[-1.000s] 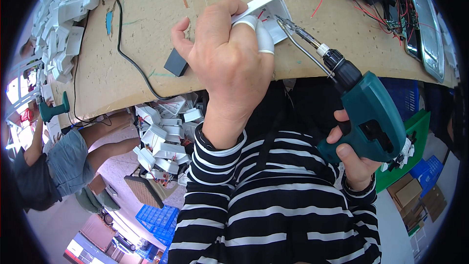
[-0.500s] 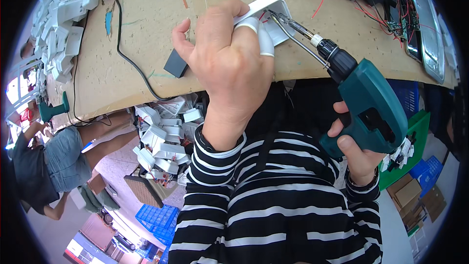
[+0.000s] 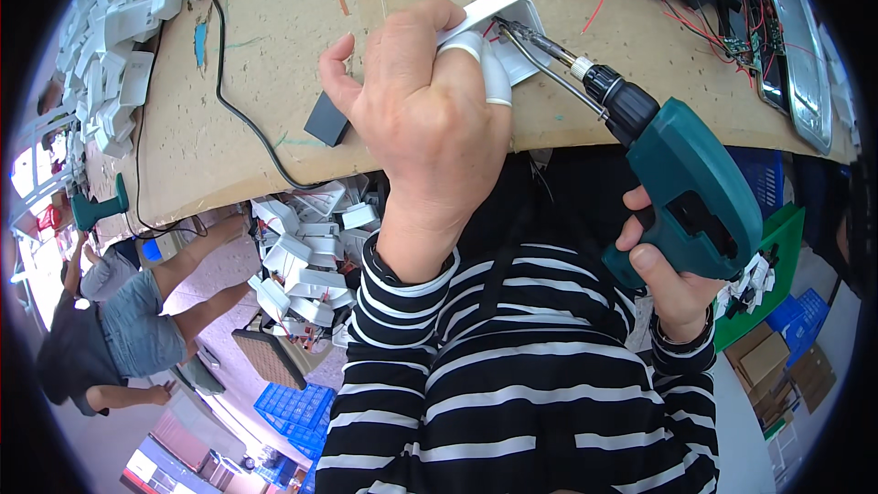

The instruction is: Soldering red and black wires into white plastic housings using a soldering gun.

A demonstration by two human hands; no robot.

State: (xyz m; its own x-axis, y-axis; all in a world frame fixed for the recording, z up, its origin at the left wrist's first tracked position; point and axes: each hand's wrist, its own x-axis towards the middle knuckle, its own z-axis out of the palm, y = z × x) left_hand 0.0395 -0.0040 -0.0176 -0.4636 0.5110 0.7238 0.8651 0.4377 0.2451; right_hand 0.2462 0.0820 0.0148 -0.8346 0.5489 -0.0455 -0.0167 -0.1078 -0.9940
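Note:
My left hand (image 3: 425, 110), with white cots on two fingers, grips an open white plastic housing (image 3: 523, 11) above the table's near edge. A bit of red wire shows inside the housing; the rest is hidden behind my fingers. In my right hand (image 3: 672, 284) is a green pistol-shaped soldering gun (image 3: 700, 187), its handle wrapped by my fingers. The gun's barrel and a thin bent metal feed tube run up and left, with their tips inside the housing near the red wire. Beside my left hand lies a small black box (image 3: 326, 121).
White housings lie piled on the table (image 3: 283, 46) at far left; more white housings (image 3: 306, 261) sit below its edge. Black parts with red wires (image 3: 695, 0) crowd the far right. A black cable (image 3: 229, 101) crosses the left side. Another person (image 3: 137, 320) stands at left.
The soldering gun has shifted slightly up and left, its tip deeper in the housing. My left hand and the housing have hardly moved. The person at left has changed posture.

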